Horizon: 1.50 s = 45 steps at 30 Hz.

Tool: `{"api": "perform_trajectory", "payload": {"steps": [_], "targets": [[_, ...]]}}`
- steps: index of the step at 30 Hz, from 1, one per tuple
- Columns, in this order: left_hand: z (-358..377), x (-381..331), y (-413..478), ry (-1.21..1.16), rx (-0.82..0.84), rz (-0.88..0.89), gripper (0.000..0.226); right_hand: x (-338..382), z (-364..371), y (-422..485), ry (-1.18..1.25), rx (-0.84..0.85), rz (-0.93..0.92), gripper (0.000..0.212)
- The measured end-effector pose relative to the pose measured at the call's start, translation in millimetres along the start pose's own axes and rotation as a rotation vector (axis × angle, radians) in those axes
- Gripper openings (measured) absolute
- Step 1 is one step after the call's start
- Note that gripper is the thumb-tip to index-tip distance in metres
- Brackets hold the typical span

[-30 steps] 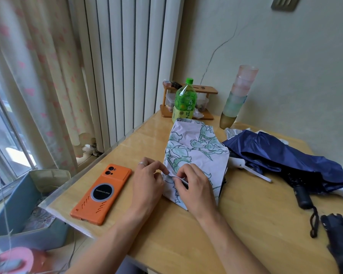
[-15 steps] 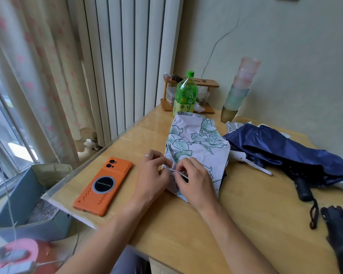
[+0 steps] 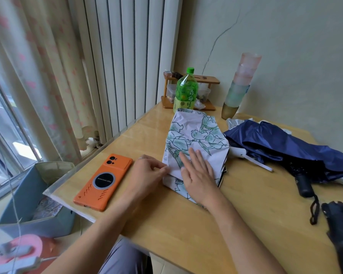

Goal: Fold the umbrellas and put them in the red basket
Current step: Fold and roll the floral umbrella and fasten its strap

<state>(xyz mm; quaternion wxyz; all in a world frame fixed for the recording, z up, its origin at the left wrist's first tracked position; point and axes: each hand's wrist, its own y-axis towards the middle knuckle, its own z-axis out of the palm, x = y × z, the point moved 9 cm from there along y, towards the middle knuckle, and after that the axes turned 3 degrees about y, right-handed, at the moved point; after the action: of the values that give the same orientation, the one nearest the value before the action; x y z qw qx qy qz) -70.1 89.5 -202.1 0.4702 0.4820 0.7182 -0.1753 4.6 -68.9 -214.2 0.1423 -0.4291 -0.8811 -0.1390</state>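
A white umbrella with green leaf print [image 3: 194, 135] lies folded flat in the middle of the wooden table [image 3: 236, 224]. My right hand [image 3: 198, 173] lies flat on its near end with straight fingers, pressing the cloth down. My left hand [image 3: 149, 171] pinches the umbrella's near left edge, where a white strap shows. A dark blue umbrella [image 3: 285, 147] with a black handle [image 3: 304, 184] lies loosely bunched at the right. A black item [image 3: 341, 224] sits at the table's right edge. No red basket is in view.
An orange phone [image 3: 104, 181] lies left of my hands. A green bottle [image 3: 185, 91], a wooden rack [image 3: 204, 91] and stacked cups [image 3: 240, 86] stand at the back by the wall. A blue-grey box [image 3: 34, 196] sits on the floor at the left.
My right hand let go of the strap and now lies flat on the printed umbrella. My left hand stays at the umbrella's left edge. The camera has moved closer.
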Motion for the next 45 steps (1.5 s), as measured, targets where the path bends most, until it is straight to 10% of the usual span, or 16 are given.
{"api": "perform_trajectory", "payload": {"steps": [16, 24, 33, 45], "targets": [[0.8, 8.2, -1.2, -0.004, -0.003, -0.055, 0.016, -3.4, 11.6, -2.9, -0.12, 0.105, 0.063, 0.058], [-4.9, 3.6, -4.3, 0.063, -0.021, -0.053, 0.025, 7.8, -29.0, -2.1, -0.019, -0.277, -0.075, 0.069], [-10.1, 0.4, -0.6, -0.008, -0.013, 0.003, 0.019, 9.4, -32.2, -1.3, 0.006, -0.316, -0.092, 0.068], [-6.1, 6.0, -7.4, 0.291, 0.005, -0.169, 0.02, -16.7, 3.9, -6.8, -0.185, 0.04, 0.116, 0.061]]}}
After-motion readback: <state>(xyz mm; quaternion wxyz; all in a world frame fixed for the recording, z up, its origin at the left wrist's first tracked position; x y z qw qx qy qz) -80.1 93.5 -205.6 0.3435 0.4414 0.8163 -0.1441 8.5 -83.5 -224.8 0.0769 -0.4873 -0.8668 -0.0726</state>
